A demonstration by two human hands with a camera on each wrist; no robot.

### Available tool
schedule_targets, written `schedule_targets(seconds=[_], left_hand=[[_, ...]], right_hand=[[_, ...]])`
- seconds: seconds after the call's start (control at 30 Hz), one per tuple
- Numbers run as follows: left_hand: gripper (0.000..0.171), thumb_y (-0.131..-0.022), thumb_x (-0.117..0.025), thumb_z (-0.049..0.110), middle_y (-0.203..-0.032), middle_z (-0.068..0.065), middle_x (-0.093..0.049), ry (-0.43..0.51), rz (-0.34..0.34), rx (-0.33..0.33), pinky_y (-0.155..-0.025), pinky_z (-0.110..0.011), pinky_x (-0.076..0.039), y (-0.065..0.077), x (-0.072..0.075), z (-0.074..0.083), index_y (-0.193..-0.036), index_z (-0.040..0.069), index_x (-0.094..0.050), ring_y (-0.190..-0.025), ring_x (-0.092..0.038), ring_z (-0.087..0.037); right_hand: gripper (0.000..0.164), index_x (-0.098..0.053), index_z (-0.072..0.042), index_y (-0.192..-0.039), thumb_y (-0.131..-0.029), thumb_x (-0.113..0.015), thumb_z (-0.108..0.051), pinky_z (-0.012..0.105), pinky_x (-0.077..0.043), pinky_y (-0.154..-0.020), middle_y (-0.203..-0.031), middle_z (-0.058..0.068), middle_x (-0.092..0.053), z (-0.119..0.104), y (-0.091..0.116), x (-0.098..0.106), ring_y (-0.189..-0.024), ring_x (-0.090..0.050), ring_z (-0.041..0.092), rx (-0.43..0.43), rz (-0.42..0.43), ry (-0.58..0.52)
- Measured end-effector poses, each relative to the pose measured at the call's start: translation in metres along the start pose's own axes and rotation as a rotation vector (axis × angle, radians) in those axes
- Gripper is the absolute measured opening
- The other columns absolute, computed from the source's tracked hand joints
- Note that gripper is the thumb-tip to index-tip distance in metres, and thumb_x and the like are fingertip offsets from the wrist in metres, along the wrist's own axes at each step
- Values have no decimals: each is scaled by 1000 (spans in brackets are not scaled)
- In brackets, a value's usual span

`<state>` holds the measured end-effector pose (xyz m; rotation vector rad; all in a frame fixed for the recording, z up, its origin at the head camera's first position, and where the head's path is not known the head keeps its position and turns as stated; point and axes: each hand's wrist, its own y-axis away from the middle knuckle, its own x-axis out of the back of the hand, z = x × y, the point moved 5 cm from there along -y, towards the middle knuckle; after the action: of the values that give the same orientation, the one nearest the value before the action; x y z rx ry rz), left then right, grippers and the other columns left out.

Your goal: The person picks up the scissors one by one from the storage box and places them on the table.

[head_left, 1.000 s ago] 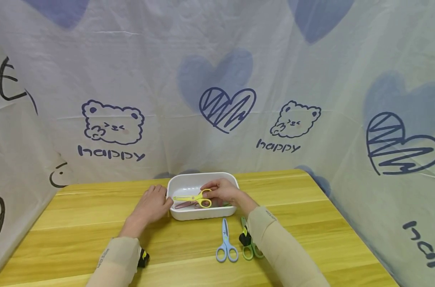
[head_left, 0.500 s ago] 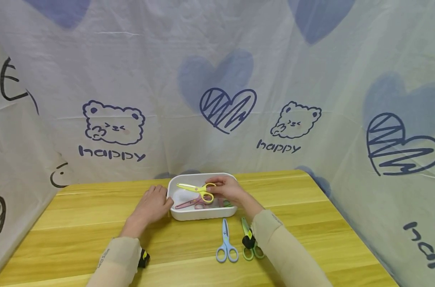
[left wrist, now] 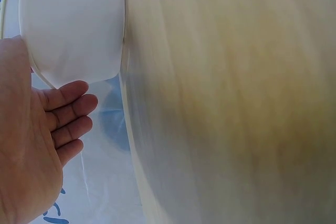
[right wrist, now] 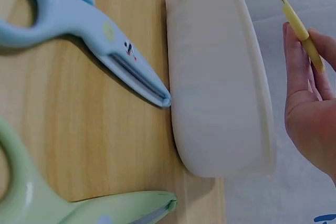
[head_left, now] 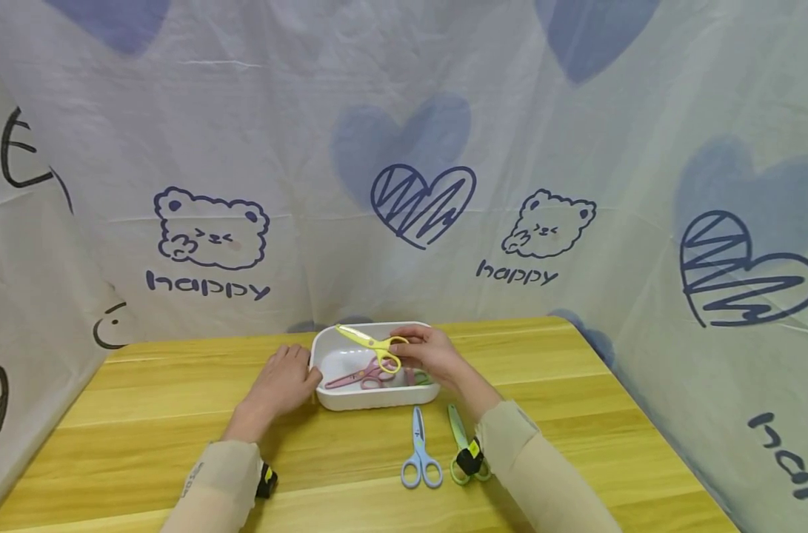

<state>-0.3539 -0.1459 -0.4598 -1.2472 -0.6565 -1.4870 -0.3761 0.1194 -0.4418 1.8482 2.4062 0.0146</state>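
Note:
My right hand (head_left: pixel 437 357) pinches yellow scissors (head_left: pixel 372 343) by the handle loops, holding them above the white plastic box (head_left: pixel 377 400), with the blades toward the upper left. In the right wrist view, the yellow scissors (right wrist: pixel 296 23) appear edge-on between thumb and fingers. My left hand (head_left: pixel 282 381) holds the box's left end, its thumb over the rim and fingers outside. The left wrist view shows that hand (left wrist: pixel 39 140) with loosely bent fingers against the box (left wrist: pixel 73 24). Pink scissors (head_left: pixel 353 376) lie inside the box; a green handle (head_left: pixel 421 379) shows at its right end.
Blue scissors (head_left: pixel 418 448) lie on the wooden table (head_left: pixel 337 474) before the box, blades toward it. Green scissors (head_left: pixel 457 423) lie to their right, partly hidden by the right wrist's black strap (head_left: pixel 470 459). A printed cloth (head_left: pixel 404 289) hangs behind the table.
My right hand has lifted the yellow scissors up and slightly right, their blade tips turning upward. More of the pink scissors now shows. My left hand has stayed on the box.

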Motion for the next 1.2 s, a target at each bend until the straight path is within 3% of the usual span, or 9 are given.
schedule_targets(seconds=[0.23, 0.43, 0.7, 0.93, 1.2], left_hand=[[43, -102, -49, 25, -119, -22, -59, 4, -6, 2, -101, -56, -41, 0, -1, 0, -124, -10, -58, -106, -48, -36], [42, -101, -49, 24, -117, -22, -59, 0, -5, -7, -101, -56, -42, -1, -1, 0, -123, -11, -58, -105, -49, -36], [44, -101, -49, 24, -118, -23, -59, -2, -9, -11, -102, -57, -41, -1, 0, 1, -124, -12, -57, -106, -48, -37], [43, -101, -50, 24, -118, -23, -59, 1, -6, -10, -101, -56, -42, -1, 0, 1, -124, -12, -57, -106, -48, -37], [41, -101, -50, 24, -115, -21, -59, 11, -7, -4, -97, -55, -42, -1, 1, 1, -122, -11, -58, -103, -47, -35]], right_hand=[[36, -62, 9, -129, -94, -70, 3, 28, -60, -77, -108, 11, -75, -2, 17, 0, -87, -71, 16, -4, 47, 16], [39, -59, 13, -131, -94, -69, 4, 27, -60, -74, -105, 9, -74, 1, 33, -1, -85, -70, 15, 6, 59, -36], [38, -60, 10, -129, -94, -71, 3, 32, -61, -81, -106, 9, -73, 7, 51, -3, -88, -72, 16, 2, 79, -82], [40, -57, 12, -129, -93, -71, 3, 29, -61, -79, -104, 8, -73, 14, 66, -7, -88, -73, 14, 5, 84, -97], [31, -61, 7, -120, -92, -72, 2, 27, -60, -78, -104, 8, -72, 24, 86, -12, -89, -71, 14, 0, 84, -93]])
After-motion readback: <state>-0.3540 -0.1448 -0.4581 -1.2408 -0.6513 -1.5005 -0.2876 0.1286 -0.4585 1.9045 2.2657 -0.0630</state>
